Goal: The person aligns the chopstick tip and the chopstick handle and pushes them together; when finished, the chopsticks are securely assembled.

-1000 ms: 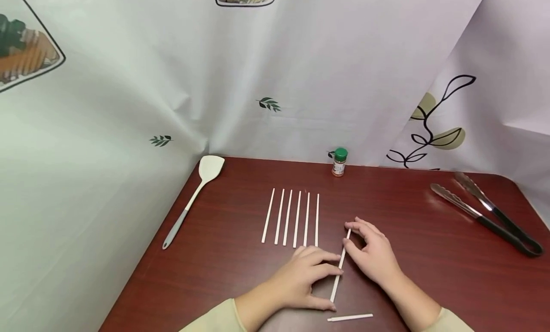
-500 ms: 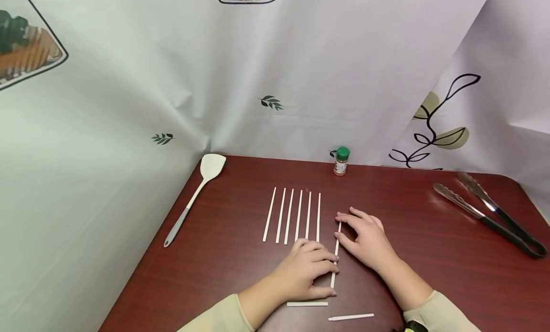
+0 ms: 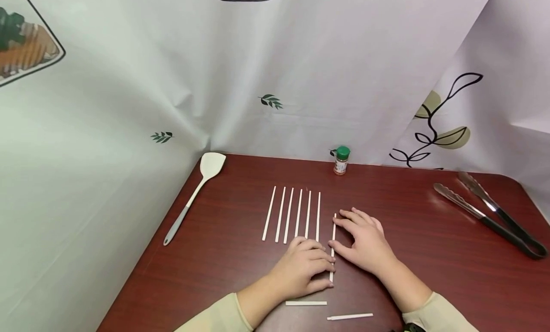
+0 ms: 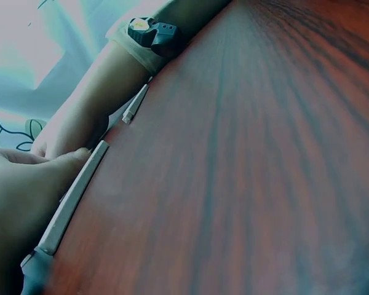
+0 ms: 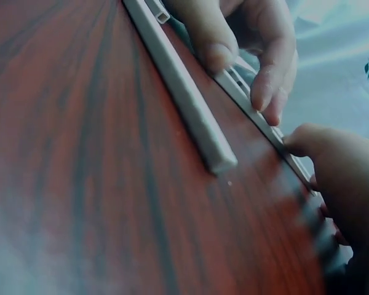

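Note:
In the head view, a thin white stick (image 3: 333,232) lies lengthwise on the table beside a row of several matching sticks (image 3: 289,212). My left hand (image 3: 298,270) rests its fingertips on the near part of this stick and hides the lower ends of some sticks in the row. My right hand (image 3: 365,236) lies along the stick's right side, index fingertip near the far end and thumb lower down. The right wrist view shows fingers and thumb spread along the stick (image 5: 241,95). Two more white sticks lie crosswise in front, a left one (image 3: 306,303) and a right one (image 3: 350,316).
A white turner (image 3: 189,198) with a grey handle lies along the left edge. At the back stands a green-lidded seasoning jar (image 3: 341,160). Metal tongs (image 3: 490,215) with black handles lie spread at the right. White printed fabric (image 3: 240,74) hangs behind the dark red table (image 3: 206,274).
Both hands have slid the stick left and away, closer to the row, and it points straighter ahead. The left crosswise stick, hidden by my left hand a second ago, now shows.

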A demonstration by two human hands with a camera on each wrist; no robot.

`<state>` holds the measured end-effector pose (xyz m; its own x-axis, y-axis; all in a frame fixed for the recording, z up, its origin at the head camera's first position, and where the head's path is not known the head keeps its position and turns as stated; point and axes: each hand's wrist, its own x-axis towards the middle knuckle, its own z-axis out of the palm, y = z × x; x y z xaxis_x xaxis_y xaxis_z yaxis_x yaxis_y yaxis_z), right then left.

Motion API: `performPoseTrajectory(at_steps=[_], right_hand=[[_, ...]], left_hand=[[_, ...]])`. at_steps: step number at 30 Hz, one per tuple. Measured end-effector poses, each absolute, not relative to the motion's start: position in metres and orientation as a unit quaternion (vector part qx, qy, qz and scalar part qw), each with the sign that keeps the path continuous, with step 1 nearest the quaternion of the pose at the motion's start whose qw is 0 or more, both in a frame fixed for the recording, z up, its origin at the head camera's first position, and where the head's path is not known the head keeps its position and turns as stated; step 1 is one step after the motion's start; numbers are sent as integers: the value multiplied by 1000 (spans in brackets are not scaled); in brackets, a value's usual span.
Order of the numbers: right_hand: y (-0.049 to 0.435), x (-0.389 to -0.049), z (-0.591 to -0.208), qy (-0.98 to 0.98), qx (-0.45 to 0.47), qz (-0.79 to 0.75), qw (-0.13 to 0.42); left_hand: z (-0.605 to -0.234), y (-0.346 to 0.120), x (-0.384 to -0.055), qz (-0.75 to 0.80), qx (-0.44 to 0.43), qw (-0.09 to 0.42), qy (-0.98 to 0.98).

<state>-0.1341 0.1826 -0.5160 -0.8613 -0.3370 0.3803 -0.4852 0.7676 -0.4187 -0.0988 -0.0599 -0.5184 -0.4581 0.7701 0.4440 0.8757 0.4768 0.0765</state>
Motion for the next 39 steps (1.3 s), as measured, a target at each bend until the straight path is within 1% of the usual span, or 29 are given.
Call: performPoseTrajectory(at_steps=[4, 7, 12, 23, 28, 39], right_hand=[[180, -133, -516, -926, 231, 255, 152], [180, -133, -517, -925, 233, 257, 156], [181, -132, -519, -926, 234, 258, 148], [177, -130, -521, -926, 249, 245, 144], [176, -129, -520, -928, 247, 248, 132], [176, -132, -519, -932, 223, 257, 125]], left_hand=[[-518, -61, -101, -147, -491, 218, -830], [-518, -62, -103, -152, -481, 241, -829], [-520, -60, -105, -176, -455, 268, -831], [-524, -59, -108, -181, -443, 287, -830], [-524, -57, -108, -182, -428, 286, -838], [-525, -50, -114, -184, -395, 284, -854]])
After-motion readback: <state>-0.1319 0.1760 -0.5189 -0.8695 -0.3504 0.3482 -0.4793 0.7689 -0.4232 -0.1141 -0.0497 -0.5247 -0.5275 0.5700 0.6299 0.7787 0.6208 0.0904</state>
